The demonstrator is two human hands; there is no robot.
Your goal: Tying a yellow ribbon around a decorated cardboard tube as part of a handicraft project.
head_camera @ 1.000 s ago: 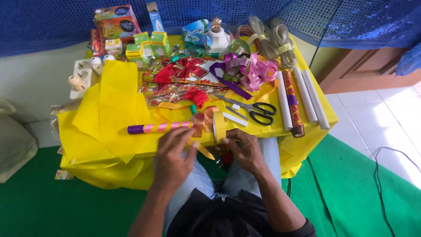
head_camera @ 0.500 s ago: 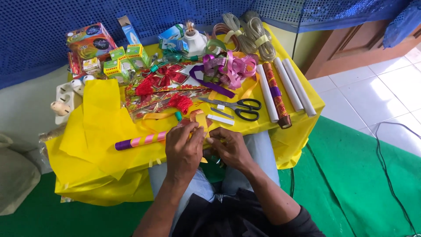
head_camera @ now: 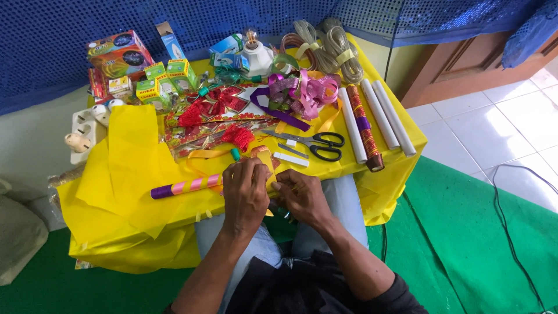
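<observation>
At the near edge of a yellow-covered table [head_camera: 395,168], my left hand [head_camera: 245,193] is closed over the right end of a stick wrapped in purple, pink and yellow stripes [head_camera: 185,187]. A bit of coppery ribbon [head_camera: 259,149] shows above its fingers. My right hand [head_camera: 300,197] sits right beside it, fingertips pinching a yellow tape roll [head_camera: 268,164] that stands between the two hands and is mostly hidden. The hands touch at the fingertips.
Black-handled scissors [head_camera: 324,145] lie just beyond the hands. White paper rolls [head_camera: 386,119] and a patterned roll [head_camera: 363,125] lie at right. Ribbons [head_camera: 302,92], red tassels [head_camera: 237,135], boxes [head_camera: 119,53] and cable coils [head_camera: 331,42] fill the back; yellow tissue sheets [head_camera: 132,157] lie left.
My left hand has slid right along the stick to close over its end and the ribbon. My right hand has moved in against it. The camera has shifted so the table appears further left.
</observation>
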